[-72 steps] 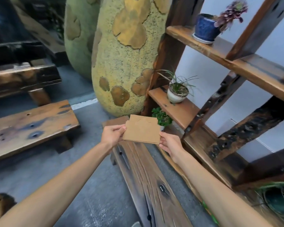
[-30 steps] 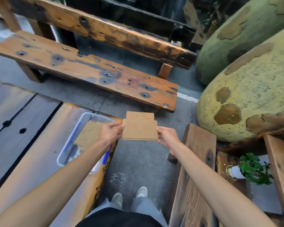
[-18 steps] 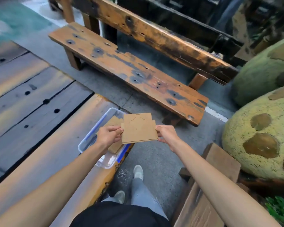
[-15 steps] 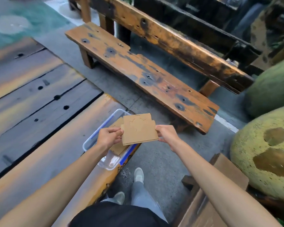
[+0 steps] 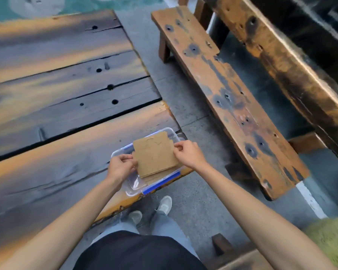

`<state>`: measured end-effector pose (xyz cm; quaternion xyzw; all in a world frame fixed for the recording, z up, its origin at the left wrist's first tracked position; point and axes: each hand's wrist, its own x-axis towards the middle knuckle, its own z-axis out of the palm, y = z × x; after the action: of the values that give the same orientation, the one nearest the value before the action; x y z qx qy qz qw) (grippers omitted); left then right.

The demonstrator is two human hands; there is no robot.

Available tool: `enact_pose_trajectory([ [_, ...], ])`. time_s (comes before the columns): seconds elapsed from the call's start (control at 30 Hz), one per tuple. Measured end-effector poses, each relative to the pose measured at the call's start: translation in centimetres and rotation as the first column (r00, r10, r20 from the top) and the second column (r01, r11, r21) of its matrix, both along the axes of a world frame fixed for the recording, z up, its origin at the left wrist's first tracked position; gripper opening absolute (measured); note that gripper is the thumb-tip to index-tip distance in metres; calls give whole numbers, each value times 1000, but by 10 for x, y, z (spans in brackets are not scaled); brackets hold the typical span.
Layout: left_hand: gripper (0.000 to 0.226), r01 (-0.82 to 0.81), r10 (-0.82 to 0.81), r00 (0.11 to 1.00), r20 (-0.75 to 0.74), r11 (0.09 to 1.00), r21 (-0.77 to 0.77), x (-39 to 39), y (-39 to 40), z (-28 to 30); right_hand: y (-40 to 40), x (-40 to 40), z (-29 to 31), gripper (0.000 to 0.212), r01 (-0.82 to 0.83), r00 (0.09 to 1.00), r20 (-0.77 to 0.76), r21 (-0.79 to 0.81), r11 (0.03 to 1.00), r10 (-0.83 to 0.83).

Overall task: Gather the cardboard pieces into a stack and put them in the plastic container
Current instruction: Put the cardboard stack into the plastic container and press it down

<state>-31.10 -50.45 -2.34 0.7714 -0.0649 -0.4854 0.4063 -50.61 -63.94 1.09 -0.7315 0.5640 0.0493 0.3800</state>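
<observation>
Cardboard stack (image 5: 155, 153): gathered, pinched between left hand (image 5: 121, 166) and right hand (image 5: 187, 153) over plastic container (image 5: 137, 189) at table's (image 5: 66, 152) near corner; release pending

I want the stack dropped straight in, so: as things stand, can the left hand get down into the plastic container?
Probably yes. The plastic container sits open-topped at the table corner, right under the left hand. Only the cardboard stack, held with the right hand, lies over the opening.

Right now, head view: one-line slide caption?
Both hands hold cardboard stack over clear plastic container at table edge.
</observation>
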Motion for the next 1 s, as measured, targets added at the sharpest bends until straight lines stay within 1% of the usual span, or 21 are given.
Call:
enact_pose_trajectory([
  [0.07,16,-31,31,999,32,999,19,-2,4,-3,-5,8,-3,30,-110,992,-67,-12,994,108],
  [0.13,14,-24,22,998,63,999,33,-4,5,-6,-7,13,-5,28,-193,974,-125,-17,981,189],
  [0.27,12,10,-14,997,72,998,61,-11,9,-15,-11,11,-9,22,-305,932,-206,7,952,300],
  [0.33,10,63,-73,993,91,993,100,-16,10,-18,-13,7,-11,19,-336,913,-242,13,942,329],
  [0.43,16,116,-133,982,130,984,135,-26,10,-19,-15,2,-13,20,-371,893,-272,9,928,360],
  [0.6,12,120,-150,967,208,981,151,-34,7,-20,-14,2,-12,26,-410,874,-296,-22,912,386],
  [0.7,17,159,-199,949,245,972,173,-36,6,-19,-12,5,-11,27,-473,834,-352,-56,879,426],
  [0.8,21,209,-243,932,268,967,147,-39,7,-19,-11,10,-4,27,-528,794,-406,-93,844,452],
  [0.9,21,244,-265,922,284,964,105,-40,8,-20,-15,19,3,28,-544,800,-403,-175,821,444],
  [0.97,23,259,-275,916,293,961,93,-39,7,-23,-21,29,5,31,-569,806,-348,-228,790,479],
  [1.0,24,274,-289,909,301,957,93,-38,7,-23,-24,34,5,36,-589,799,-307,-224,777,517],
])
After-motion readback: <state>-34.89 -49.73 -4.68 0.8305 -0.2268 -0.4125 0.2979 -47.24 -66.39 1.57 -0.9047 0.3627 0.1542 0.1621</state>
